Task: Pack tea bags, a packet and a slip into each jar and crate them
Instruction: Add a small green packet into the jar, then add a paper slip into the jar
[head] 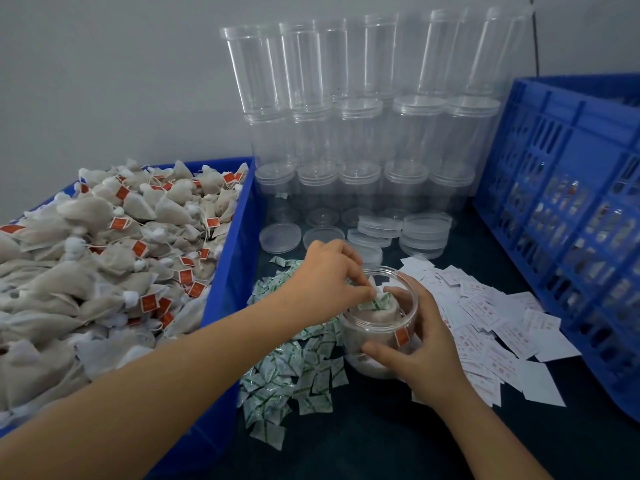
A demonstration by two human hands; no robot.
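Note:
A clear jar point(372, 336) with tea bags inside stands tilted on the dark table, its mouth toward me. My right hand point(420, 344) grips it from the right side. My left hand point(332, 275) reaches over the rim and pinches a green-and-white packet point(374, 302) at the jar's mouth, above the tea bags. Loose packets point(294, 372) lie heaped left of the jar. White slips point(491, 323) are scattered to its right. Tea bags point(104, 258) with red tags fill the blue bin point(228, 271) on the left.
Empty clear jars point(363, 133) are stacked against the back wall, with loose lids point(424, 233) in front of them. A blue crate point(568, 216) holding filled jars stands at the right.

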